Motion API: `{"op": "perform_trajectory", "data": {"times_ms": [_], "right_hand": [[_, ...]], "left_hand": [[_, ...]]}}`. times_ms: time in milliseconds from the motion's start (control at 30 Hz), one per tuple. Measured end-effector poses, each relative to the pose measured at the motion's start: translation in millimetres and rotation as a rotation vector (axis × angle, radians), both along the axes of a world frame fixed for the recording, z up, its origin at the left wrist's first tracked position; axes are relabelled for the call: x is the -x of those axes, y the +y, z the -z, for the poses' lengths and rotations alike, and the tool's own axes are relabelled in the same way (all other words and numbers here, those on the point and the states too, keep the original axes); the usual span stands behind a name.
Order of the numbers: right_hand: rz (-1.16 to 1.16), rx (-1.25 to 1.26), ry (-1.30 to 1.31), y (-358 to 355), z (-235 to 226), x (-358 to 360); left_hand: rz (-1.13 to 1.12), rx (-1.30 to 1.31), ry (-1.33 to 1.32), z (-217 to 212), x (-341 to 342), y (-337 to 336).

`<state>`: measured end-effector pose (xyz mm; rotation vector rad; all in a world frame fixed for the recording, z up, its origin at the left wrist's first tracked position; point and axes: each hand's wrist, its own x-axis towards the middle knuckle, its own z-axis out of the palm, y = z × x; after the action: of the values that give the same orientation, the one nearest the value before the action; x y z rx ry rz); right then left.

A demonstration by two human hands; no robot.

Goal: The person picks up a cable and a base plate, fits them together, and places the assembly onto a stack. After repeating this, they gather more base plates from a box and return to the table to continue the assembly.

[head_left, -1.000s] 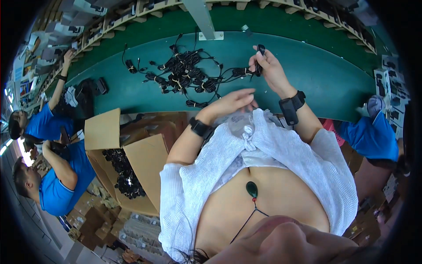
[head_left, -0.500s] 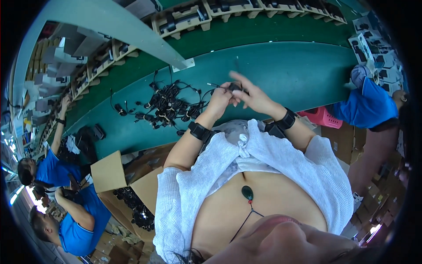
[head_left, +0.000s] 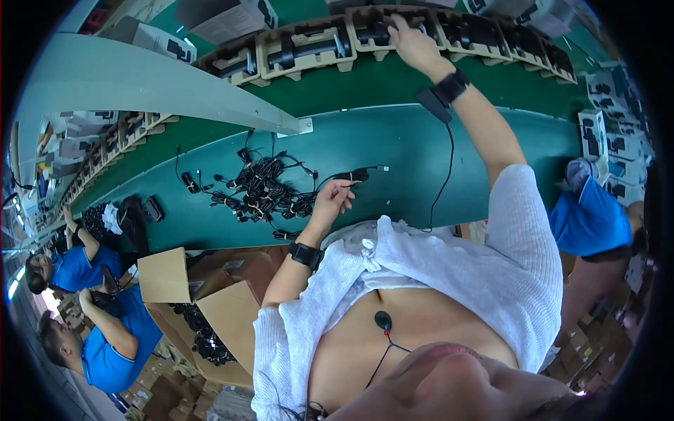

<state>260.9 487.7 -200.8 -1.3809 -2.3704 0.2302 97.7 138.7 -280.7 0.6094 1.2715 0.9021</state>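
My left hand (head_left: 333,203) is over the near part of the green workbench (head_left: 393,133), its fingers closed on a bundled black USB cable (head_left: 358,175) whose metal plug points right. To its left lies a tangled heap of black cables (head_left: 260,186), several tied into bundles. My right hand (head_left: 415,46) reaches far across to a cardboard tray (head_left: 361,45) in the row beyond the bench. Its fingers are stretched out and touch the black parts (head_left: 379,27) inside; the fingertips are partly hidden among them.
Similar trays (head_left: 309,52) line the dark green strip at the back. A grey metal post (head_left: 182,81) slants over the bench's left. An open carton (head_left: 165,277) holding black items stands beside me. People in blue work at left and right. A black wire (head_left: 449,165) hangs from my right wristband.
My right hand has left the left hand and stretched forward to the back tray. My left hand has moved slightly left and nearer to me, with the bundled USB cable in its fingers.
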Motion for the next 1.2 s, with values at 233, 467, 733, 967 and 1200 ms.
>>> {"op": "perform_trajectory", "data": {"times_ms": [233, 467, 733, 967, 1200], "right_hand": [[-0.095, -0.162, -0.23, 80.3, 54.6, 35.3], [-0.132, -0.237, -0.699, 77.5, 43.1, 45.8], [-0.09, -0.251, -0.355, 102.5, 65.9, 82.6], [0.267, -0.485, -0.507, 120.4, 143.2, 79.6], [-0.156, 0.097, -0.032, 140.6, 137.6, 25.5]], "left_hand": [[-0.09, 0.065, -0.046, 11.9, -3.8, -19.0], [-0.198, 0.149, -0.062, 23.1, 8.7, -45.3], [-0.288, 0.172, -0.053, 23.0, 3.8, -51.0], [-0.303, 0.113, 0.013, 26.6, -4.9, -33.0], [-0.256, 0.076, -0.013, 17.7, -10.0, -32.3]]}}
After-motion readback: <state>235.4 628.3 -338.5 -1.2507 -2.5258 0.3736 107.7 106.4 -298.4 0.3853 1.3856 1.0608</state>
